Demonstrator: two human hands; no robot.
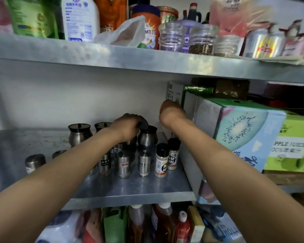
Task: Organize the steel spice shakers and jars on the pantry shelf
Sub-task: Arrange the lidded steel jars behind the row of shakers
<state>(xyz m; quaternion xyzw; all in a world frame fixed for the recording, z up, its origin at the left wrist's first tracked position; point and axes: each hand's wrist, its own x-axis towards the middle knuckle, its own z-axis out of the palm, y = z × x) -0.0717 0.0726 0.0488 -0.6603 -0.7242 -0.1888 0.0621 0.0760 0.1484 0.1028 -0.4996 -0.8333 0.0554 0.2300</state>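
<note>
On the steel shelf (pixel 130 188), our left hand (pixel 126 127) grips a jar (pixel 147 137) lid; right hand's (pixel 168 111) grip is hidden, beside it. Shakers (pixel 123 163) below look light, slick; hold their bodies.

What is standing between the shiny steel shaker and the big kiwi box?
In the head view, two plastic spice bottles with black caps stand between the steel shaker and the kiwi box.

Dim, soft, wide-angle edge distortion
</note>
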